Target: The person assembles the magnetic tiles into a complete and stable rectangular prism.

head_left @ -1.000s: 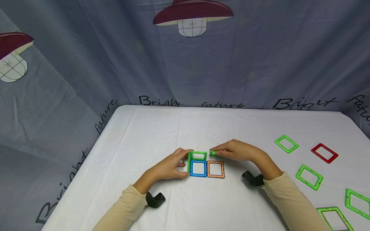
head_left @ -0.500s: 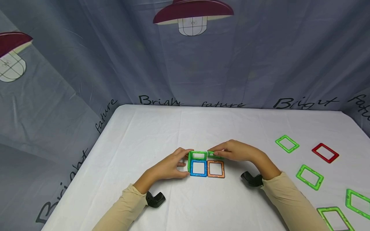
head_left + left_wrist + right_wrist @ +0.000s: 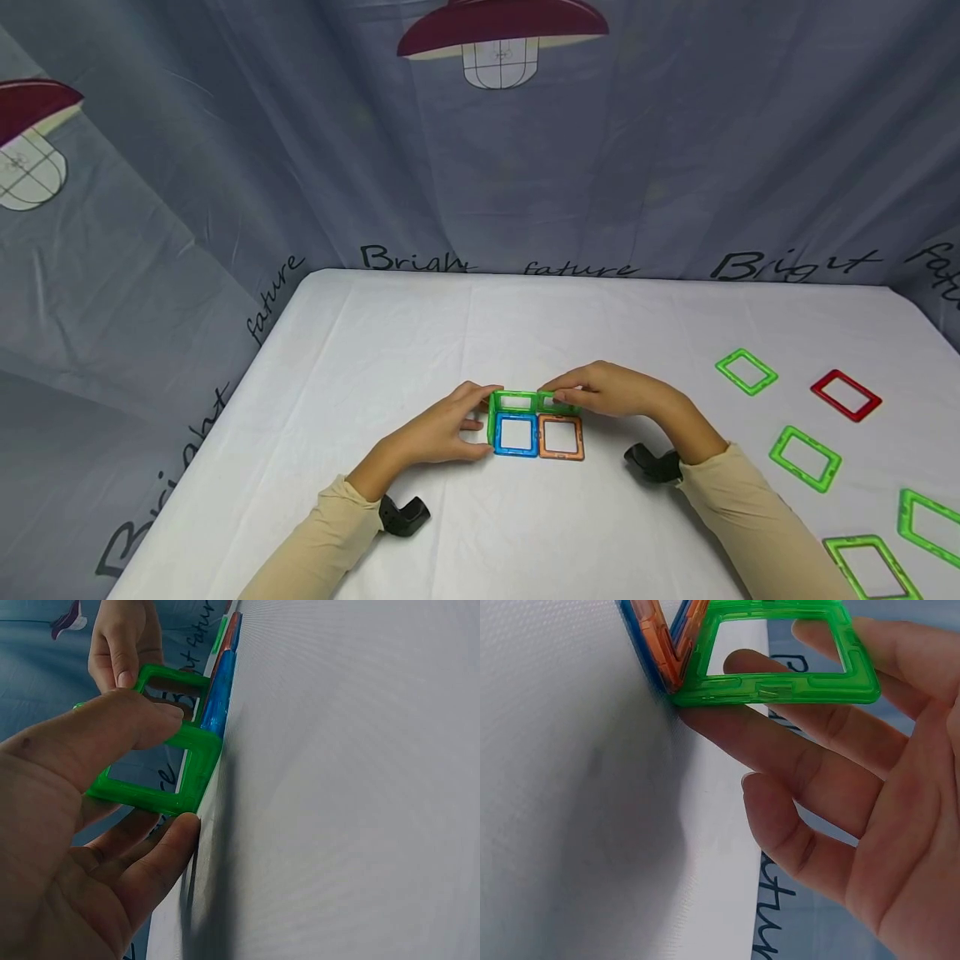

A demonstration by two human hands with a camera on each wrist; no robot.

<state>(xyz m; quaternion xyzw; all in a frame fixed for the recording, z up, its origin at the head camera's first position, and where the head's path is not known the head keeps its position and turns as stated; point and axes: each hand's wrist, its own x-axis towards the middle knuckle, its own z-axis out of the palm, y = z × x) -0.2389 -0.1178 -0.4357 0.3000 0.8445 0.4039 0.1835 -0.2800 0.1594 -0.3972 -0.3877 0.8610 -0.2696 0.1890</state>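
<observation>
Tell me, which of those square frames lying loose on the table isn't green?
The red frame, far right on the white table. The loose frames around it are green, like the one nearest it.

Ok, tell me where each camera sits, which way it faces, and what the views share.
Head: worn on the head, looking forward and down at the white table; both hands and beige sleeves show.
Left wrist: along the tabletop; left hand pinches an upright green square plastic frame tile.
Right wrist: along the tabletop; right hand holds another upright green frame tile.
Shared: all show the flat blue tile and orange tile.
</observation>
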